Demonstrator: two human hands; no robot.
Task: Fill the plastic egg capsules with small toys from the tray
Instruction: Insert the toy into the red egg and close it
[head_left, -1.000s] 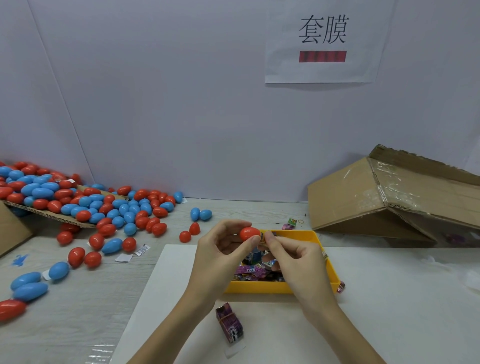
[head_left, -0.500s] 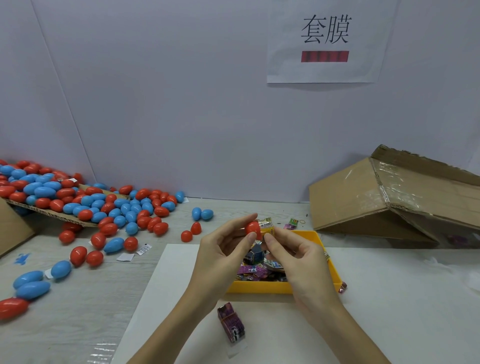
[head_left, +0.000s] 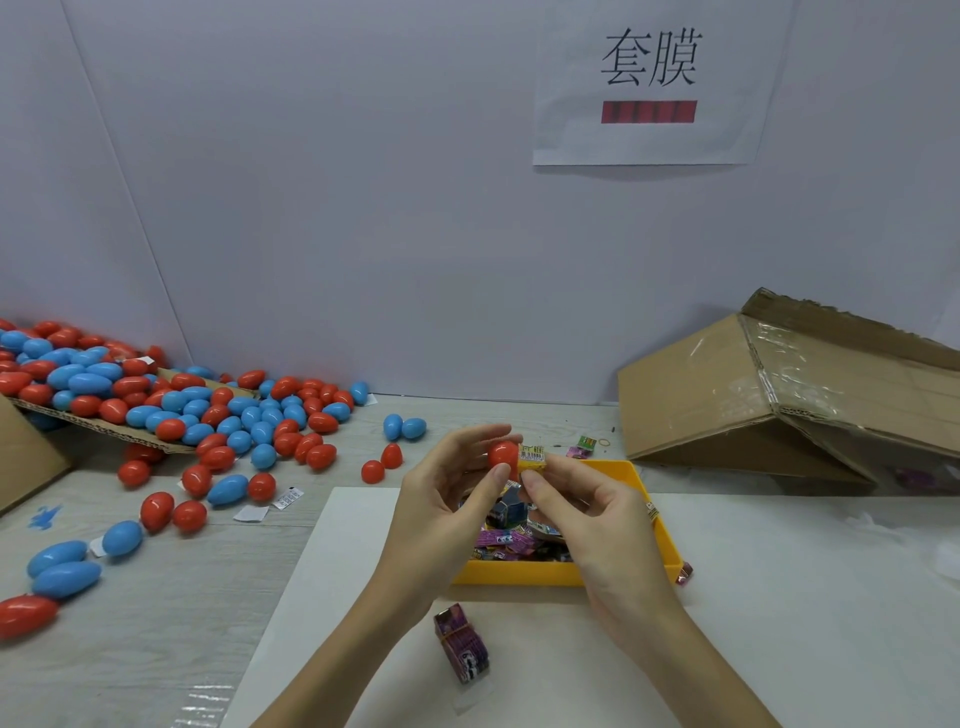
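Your left hand (head_left: 441, 499) pinches the small red plastic egg capsule half (head_left: 503, 453), your right hand (head_left: 582, 512) pinches the yellow packeted toy (head_left: 533, 457) touching its right side, seemingly at the mouth.

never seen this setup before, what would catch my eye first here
The big spill of red and blue eggs across the table's left side stands out first. At center, above the yellow tray, the left hand holds a red egg capsule while the right hand pinches a small yellow packet against it. A tipped cardboard box lies far right.
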